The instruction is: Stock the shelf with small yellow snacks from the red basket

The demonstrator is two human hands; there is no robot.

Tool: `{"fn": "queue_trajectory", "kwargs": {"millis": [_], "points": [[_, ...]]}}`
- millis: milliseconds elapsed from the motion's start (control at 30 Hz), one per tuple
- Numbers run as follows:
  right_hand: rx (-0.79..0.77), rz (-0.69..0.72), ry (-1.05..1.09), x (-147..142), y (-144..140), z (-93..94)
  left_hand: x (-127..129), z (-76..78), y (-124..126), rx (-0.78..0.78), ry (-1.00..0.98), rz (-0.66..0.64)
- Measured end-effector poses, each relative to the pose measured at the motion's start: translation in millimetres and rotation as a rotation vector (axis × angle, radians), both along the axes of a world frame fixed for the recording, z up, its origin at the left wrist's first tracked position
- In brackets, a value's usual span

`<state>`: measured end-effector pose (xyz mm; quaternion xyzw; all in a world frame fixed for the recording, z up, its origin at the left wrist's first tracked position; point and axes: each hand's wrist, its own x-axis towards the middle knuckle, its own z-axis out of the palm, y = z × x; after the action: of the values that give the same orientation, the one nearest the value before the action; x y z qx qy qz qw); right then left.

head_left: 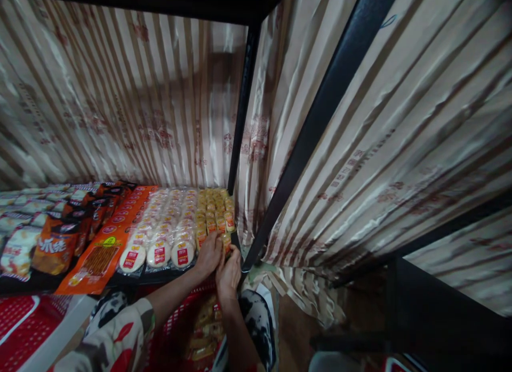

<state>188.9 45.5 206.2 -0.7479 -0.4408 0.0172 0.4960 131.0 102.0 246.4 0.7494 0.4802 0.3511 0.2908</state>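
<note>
Yellow small packets (212,205) are ranged in rows at the right end of the dark shelf (140,279), just beside white round packets (159,253), and the nearest are partly covered by the left grip (210,252) and the right grip (229,273). Whether either grip is closed on a packet cannot be told, as the contact is blurred and overlapped. Below, a red basket (174,324) is partly hidden by the forearms (176,293) and cut off by the view's bottom edge.
</note>
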Motion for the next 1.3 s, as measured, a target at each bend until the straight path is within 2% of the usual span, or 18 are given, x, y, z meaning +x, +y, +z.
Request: {"fn": "queue_trajectory", "kwargs": {"millis": [100,233,333,500,633,767,1067,1300], "points": [[0.007,-0.027,0.001,0.8,6.2,2.4,-1.1,0.3,6.3,0.118,0.114,-0.032],[-0.001,-0.068,0.021,1.6,15.0,5.5,-5.1,4.9,14.8,0.354,0.35,-0.062],[-0.01,-0.095,0.029,4.7,22.6,6.2,-7.6,6.1,21.9,0.484,0.504,-0.127],[-0.044,-0.114,0.056,13.8,35.0,3.9,-9.6,-2.7,33.1,0.62,0.701,-0.245],[-0.039,-0.103,0.062,17.5,43.1,1.9,-11.3,-14.7,39.5,0.664,0.793,-0.278],[-0.041,-0.094,0.045,17.6,49.3,-0.3,-12.2,-22.8,42.2,0.693,0.804,-0.273],[-0.046,-0.116,-0.005,17.6,56.8,-2.7,-13.9,-14.1,39.0,0.654,0.778,-0.302],[-0.087,-0.134,-0.093,21.8,62.1,-2.9,-13.9,-16.9,39.7,0.665,0.792,-0.299]]}}
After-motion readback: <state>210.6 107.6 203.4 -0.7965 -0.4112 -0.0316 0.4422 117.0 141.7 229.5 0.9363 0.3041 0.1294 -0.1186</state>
